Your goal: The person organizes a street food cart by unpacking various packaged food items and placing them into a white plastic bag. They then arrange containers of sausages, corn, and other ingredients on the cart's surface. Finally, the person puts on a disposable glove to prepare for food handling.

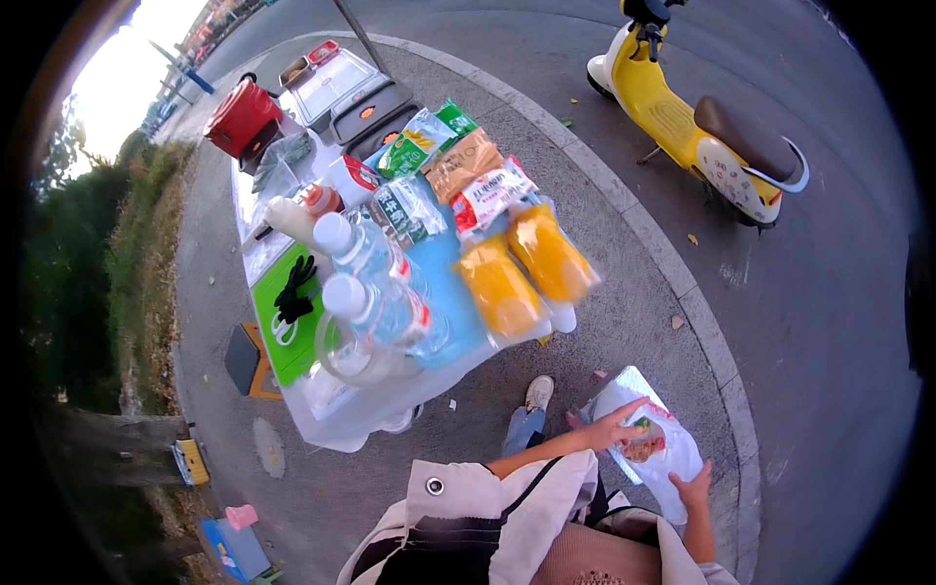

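A white plastic bag with a colourful packet in it lies over a foil-lined box low on my right. My left hand reaches across the bag's near-left side, index finger stretched out. Whether its other fingers grip the plastic cannot be made out. At the opposite edge, my right hand holds the bag, thumb on the plastic. The box's lower part is hidden under the bag and my arms.
A table to my left bears orange-yellow pouches, clear bottles, a green cutting board with black gloves, food packets and a red container. The kerb curves past on the right; beyond stands a yellow scooter.
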The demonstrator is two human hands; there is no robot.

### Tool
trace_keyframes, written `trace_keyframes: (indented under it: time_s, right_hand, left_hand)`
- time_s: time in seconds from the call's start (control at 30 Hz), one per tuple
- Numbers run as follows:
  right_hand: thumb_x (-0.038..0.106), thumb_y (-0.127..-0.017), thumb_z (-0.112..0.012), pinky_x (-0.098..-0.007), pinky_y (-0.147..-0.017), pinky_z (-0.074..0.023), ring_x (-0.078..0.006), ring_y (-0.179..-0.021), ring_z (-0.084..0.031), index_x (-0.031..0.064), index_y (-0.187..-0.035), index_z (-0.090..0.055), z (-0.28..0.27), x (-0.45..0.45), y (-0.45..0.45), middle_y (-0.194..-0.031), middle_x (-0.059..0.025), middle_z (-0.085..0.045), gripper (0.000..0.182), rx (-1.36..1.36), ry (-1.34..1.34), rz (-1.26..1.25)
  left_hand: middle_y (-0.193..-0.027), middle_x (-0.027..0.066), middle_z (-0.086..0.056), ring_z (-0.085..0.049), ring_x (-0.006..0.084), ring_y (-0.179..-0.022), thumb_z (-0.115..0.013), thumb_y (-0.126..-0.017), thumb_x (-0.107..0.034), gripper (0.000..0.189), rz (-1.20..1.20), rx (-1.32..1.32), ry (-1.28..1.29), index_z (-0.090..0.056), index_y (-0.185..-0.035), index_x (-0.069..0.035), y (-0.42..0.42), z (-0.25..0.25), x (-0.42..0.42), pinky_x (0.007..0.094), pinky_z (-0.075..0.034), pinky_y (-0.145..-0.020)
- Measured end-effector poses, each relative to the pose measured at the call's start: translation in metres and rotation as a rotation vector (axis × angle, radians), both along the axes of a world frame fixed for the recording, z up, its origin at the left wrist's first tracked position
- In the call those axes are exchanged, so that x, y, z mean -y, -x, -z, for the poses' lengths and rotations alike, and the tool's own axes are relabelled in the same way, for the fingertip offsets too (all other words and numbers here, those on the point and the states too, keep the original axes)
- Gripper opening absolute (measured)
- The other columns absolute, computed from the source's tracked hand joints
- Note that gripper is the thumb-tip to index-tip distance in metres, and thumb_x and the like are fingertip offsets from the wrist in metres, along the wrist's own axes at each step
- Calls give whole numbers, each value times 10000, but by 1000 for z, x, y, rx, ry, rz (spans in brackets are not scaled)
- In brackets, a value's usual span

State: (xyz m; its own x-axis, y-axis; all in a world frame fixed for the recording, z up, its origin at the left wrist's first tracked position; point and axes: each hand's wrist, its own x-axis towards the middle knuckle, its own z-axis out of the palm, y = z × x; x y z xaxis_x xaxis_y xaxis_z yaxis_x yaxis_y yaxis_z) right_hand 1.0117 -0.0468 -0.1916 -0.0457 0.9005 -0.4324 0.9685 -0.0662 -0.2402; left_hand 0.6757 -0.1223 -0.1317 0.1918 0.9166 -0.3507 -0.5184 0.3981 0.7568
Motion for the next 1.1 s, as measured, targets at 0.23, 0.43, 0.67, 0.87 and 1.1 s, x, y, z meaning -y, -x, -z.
trace_keyframes:
  time_s: [0.23,0.43,0.67,0.87,1.1]
  right_hand:
    - [52,-702,-582,-351,-554,-490,-218,-612,-615,-18,-638,-577,27,4,-106,-673,-135,-611,95,-263,220,314]
    - [154,-899,-513,-219,-398,-288,-43,-431,-345,45,-804,-559,-68,-19,-63,-565,44,-421,151,-905,184,542]
    - [228,-936,-467,-215,-390,-286,-54,-426,-363,60,-981,-566,-77,1,-46,-551,41,-411,201,-1192,285,614]
    - [169,-902,-524,-214,-471,-333,-62,-522,-404,62,-939,-584,-93,3,-35,-617,34,-431,129,-1017,326,441]
    - [96,-866,-557,-280,-791,-437,-126,-954,-519,-2,-997,-584,-65,-18,-40,-1112,-71,-530,166,-1237,-232,286]
  left_hand:
    - [-1251,67,-438,-462,126,-842,-577,-849,-230,691,-148,-161,-13,-212,-1433,-183,-35,6,9,265,-416,-737]
    - [-1267,54,-380,-418,71,-789,-496,-813,-22,778,-88,-160,100,-93,-1453,-199,-34,-32,10,217,-394,-721]
    - [-1420,122,-253,-476,106,-853,-553,-733,-38,907,-23,-255,69,-33,-1458,-204,-34,-49,-4,256,-417,-721]
    - [-1288,126,-434,-512,102,-821,-483,-724,46,905,-34,-356,5,-8,-1455,-199,-51,-48,-21,242,-445,-718]
    - [-934,91,-587,-558,102,-746,-498,-790,19,465,31,-1075,55,-475,-1249,-57,-50,-39,-36,256,-464,-643]
